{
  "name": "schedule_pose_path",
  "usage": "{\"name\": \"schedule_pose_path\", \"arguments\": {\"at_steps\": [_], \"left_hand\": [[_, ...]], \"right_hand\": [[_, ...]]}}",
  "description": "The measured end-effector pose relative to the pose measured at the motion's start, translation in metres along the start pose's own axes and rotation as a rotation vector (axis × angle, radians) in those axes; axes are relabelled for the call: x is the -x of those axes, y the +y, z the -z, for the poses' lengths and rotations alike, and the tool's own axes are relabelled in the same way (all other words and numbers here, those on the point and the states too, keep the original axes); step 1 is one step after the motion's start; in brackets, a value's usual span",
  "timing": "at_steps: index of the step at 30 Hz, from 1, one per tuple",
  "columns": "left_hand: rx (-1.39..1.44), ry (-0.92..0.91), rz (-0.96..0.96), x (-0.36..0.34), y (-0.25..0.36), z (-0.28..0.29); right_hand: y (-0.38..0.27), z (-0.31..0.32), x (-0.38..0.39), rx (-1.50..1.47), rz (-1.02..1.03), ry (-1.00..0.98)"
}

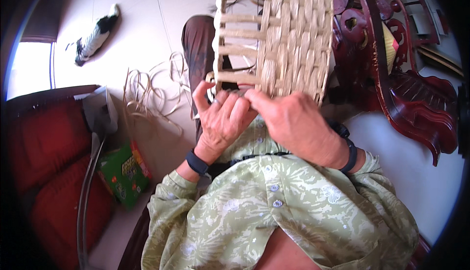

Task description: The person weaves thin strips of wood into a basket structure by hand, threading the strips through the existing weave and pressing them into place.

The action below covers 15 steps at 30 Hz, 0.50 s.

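A: What step is in hand?

B: Close weaving or tucking, I'd judge. The left hand (223,121) and right hand (302,127) meet at the near left corner of the woven piece (297,35), which sits in front of the person, beyond the hands and beside the left leg (198,42).

A: How are they held?

B: The left is half curled, its little finger sticking out. The right is bent too, forefinger reaching over to the left's fingertips. Whether anything is pinched between them I can't tell; the fingers cover it and the right is blurred.

A: What does the next move call for?

B: A fine fingertip grip, I'd say, with the corner kept steady and any strip lying flat. The left part of the piece is open, so the slats there could shift if tugged.

A: And the counts?

B: One woven piece, with about six crosswise slats (243,34) showing in its open part. Two hands, one ring (216,102), two dark wristbands (197,162). On the floor (139,5), one tangle of loose strips (149,91), too looped to number singly. Also one green box (122,176) and two red cushions (53,135).
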<state>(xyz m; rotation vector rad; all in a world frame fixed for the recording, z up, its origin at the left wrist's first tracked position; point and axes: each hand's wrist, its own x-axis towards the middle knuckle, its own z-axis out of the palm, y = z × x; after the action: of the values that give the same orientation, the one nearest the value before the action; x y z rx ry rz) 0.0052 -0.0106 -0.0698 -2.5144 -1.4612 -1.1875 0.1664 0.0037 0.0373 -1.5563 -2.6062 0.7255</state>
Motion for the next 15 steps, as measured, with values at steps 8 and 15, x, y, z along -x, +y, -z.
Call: {"name": "schedule_pose_path", "arguments": {"at_steps": [8,15], "left_hand": [[-0.005,0.096,0.025,-0.012,0.001,-0.004],[0.003,0.094,0.013,-0.006,0.002,-0.008]], "right_hand": [[-0.005,0.004,-0.020,0.348,0.126,0.030],[0.003,0.009,-0.035,0.378,0.209,-0.142]]}}
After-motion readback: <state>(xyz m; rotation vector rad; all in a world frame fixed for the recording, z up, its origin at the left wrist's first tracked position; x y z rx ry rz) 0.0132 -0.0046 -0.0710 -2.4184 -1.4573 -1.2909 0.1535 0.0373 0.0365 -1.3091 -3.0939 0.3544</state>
